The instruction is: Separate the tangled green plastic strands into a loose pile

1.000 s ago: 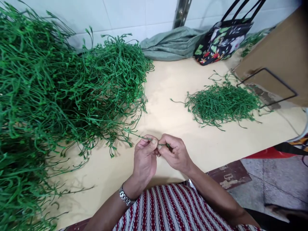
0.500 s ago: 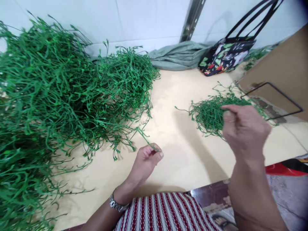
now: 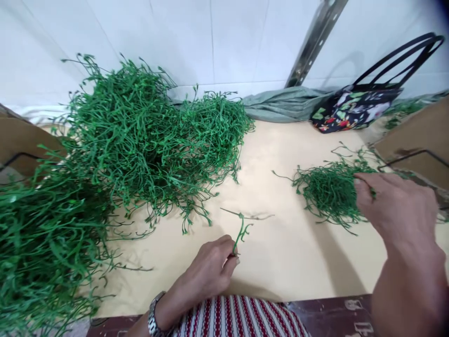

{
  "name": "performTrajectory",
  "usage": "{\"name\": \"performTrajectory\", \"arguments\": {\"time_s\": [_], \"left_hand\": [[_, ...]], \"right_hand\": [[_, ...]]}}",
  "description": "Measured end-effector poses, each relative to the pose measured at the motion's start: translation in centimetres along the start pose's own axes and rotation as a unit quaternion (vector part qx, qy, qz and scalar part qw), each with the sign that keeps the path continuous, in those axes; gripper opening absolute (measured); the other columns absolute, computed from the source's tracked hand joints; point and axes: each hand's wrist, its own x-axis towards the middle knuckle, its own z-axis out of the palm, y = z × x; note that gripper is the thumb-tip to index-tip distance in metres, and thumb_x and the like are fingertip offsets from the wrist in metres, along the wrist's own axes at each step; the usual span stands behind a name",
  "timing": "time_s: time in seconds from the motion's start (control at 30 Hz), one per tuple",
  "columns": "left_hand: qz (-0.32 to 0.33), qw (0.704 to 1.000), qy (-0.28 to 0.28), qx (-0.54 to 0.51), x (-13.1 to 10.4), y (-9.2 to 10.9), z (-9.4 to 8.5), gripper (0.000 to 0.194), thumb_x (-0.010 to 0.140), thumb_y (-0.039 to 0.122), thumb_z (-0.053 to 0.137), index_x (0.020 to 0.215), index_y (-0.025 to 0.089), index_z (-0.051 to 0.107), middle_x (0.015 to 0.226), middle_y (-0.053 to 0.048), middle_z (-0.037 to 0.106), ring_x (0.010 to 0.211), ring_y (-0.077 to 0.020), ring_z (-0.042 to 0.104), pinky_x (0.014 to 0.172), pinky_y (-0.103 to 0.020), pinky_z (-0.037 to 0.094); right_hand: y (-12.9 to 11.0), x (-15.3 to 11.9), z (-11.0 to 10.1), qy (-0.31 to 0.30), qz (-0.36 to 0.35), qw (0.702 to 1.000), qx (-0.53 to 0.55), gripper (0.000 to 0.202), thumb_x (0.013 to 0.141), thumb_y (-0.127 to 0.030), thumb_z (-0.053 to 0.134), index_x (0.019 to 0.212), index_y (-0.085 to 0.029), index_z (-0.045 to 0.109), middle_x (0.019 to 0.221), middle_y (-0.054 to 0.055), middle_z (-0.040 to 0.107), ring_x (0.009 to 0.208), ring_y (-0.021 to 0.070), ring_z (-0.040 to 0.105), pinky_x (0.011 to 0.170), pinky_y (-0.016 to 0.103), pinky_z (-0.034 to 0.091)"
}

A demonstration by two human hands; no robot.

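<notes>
A small branched green stem (image 3: 242,230) stands up from the pinched thumb and fingers of my left hand (image 3: 213,267), low over the pale tabletop (image 3: 277,262). My right hand (image 3: 400,206) is over the right edge of a smaller heap of thin green stems (image 3: 326,189). Its thumb and forefinger are closed together, and what they hold, if anything, is too small to make out. Two large piles of green branched stems lie on the left, one farther back (image 3: 140,135) and one nearer (image 3: 52,238).
A flowered black bag (image 3: 354,110) leans by the wall, beside a grey-green cloth (image 3: 287,104). Cardboard with a black wire handle stands at the right (image 3: 421,135) and at the left (image 3: 28,145). A metal upright (image 3: 312,44) stands against the tiled wall.
The view has shifted, bringing the left cardboard into sight. My left hand has turned, with its stem now pointing upward. My right hand remains by the small heap.
</notes>
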Motion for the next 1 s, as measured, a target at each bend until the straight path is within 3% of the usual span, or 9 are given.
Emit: {"name": "performTrajectory", "arguments": {"time_s": [0.1, 0.2, 0.3, 0.37, 0.43, 0.53, 0.6, 0.77, 1.0], "left_hand": [[0.039, 0.999, 0.038, -0.002, -1.6, 0.2, -1.0, 0.015, 0.076, 0.008, 0.043, 0.066, 0.017, 0.048, 0.064, -0.001, 0.049, 0.061, -0.0134, 0.045, 0.057, -0.025, 0.033], [0.074, 0.992, 0.093, -0.039, -3.6, 0.4, -2.5, 0.015, 0.077, 0.008, 0.046, 0.068, 0.017, 0.052, 0.064, -0.002, 0.050, 0.063, -0.0145, 0.049, 0.059, -0.025, 0.036], [0.092, 0.969, 0.215, -0.080, -6.2, 0.5, -4.7, 0.013, 0.076, 0.010, 0.052, 0.070, 0.019, 0.058, 0.062, -0.003, 0.054, 0.064, -0.0165, 0.052, 0.058, -0.027, 0.039], [0.082, 0.928, 0.355, -0.083, -8.2, 0.2, -6.5, 0.011, 0.073, 0.011, 0.057, 0.068, 0.020, 0.063, 0.063, -0.004, 0.057, 0.065, -0.0185, 0.053, 0.057, -0.030, 0.039], [0.061, 0.861, 0.499, -0.083, -10.1, -0.4, -8.6, 0.008, 0.068, 0.013, 0.063, 0.065, 0.021, 0.065, 0.065, -0.004, 0.059, 0.068, -0.0203, 0.053, 0.056, -0.031, 0.039], [0.064, 0.777, 0.610, -0.140, -12.6, -2.0, -12.2, 0.008, 0.056, 0.011, 0.068, 0.058, 0.019, 0.065, 0.058, 0.000, 0.058, 0.058, -0.0171, 0.050, 0.048, -0.029, 0.037], [0.025, 0.745, 0.624, -0.234, -13.7, -3.4, -14.5, 0.012, 0.055, 0.005, 0.063, 0.054, 0.017, 0.062, 0.053, 0.003, 0.058, 0.049, -0.0126, 0.046, 0.045, -0.025, 0.035], [-0.219, 0.676, 0.558, -0.429, -15.0, -5.3, -18.0, 0.034, 0.080, 0.002, 0.037, 0.050, 0.011, 0.050, 0.042, 0.002, 0.050, 0.039, -0.0042, 0.034, 0.042, -0.016, 0.027], [-0.204, 0.657, 0.573, -0.445, -14.0, -4.2, -17.4, 0.044, 0.089, 0.007, 0.027, 0.052, 0.010, 0.050, 0.040, 0.002, 0.049, 0.037, -0.0017, 0.030, 0.040, -0.014, 0.022]], "right_hand": [[-1.6, 0.2, -1.1, 0.021, -0.041, 0.997, 0.059, 0.030, 0.090, -0.026, 0.034, 0.103, -0.018, 0.060, 0.091, 0.013, 0.066, 0.084, 0.0317, 0.062, 0.069, 0.039, 0.044], [-3.5, 0.2, -0.3, 0.022, -0.144, 0.982, 0.123, 0.021, 0.087, -0.024, 0.043, 0.096, -0.018, 0.061, 0.088, 0.011, 0.068, 0.078, 0.0268, 0.063, 0.071, 0.037, 0.046], [-6.3, 0.5, 0.9, 0.033, -0.241, 0.951, 0.192, 0.018, 0.087, -0.024, 0.047, 0.093, -0.019, 0.063, 0.087, 0.008, 0.069, 0.080, 0.0231, 0.063, 0.075, 0.035, 0.046], [-8.8, 0.9, 1.2, 0.034, -0.285, 0.930, 0.230, 0.018, 0.086, -0.024, 0.048, 0.092, -0.018, 0.064, 0.087, 0.007, 0.069, 0.078, 0.0206, 0.063, 0.075, 0.033, 0.046], [-11.5, 1.5, 0.8, 0.015, -0.322, 0.910, 0.260, 0.019, 0.087, -0.022, 0.048, 0.094, -0.017, 0.064, 0.088, 0.006, 0.068, 0.077, 0.0193, 0.062, 0.076, 0.033, 0.045], [-16.0, 2.6, -0.4, 0.001, -0.361, 0.884, 0.296, 0.023, 0.088, -0.023, 0.046, 0.102, -0.016, 0.062, 0.091, 0.007, 0.066, 0.081, 0.0202, 0.059, 0.076, 0.034, 0.043], [-18.9, 3.3, -1.0, 0.008, -0.372, 0.872, 0.318, 0.026, 0.088, -0.027, 0.047, 0.107, -0.015, 0.060, 0.095, 0.009, 0.065, 0.085, 0.0214, 0.057, 0.076, 0.034, 0.042], [-24.0, 4.0, -0.3, -0.045, -0.383, 0.877, 0.286, 0.021, 0.083, -0.027, 0.054, 0.100, -0.015, 0.062, 0.087, 0.009, 0.065, 0.083, 0.0212, 0.057, 0.073, 0.031, 0.041], [-23.3, 3.9, 0.3, -0.095, -0.349, 0.867, 0.344, 0.021, 0.085, -0.021, 0.048, 0.099, -0.017, 0.063, 0.091, 0.005, 0.065, 0.083, 0.0173, 0.061, 0.073, 0.027, 0.045]]}}
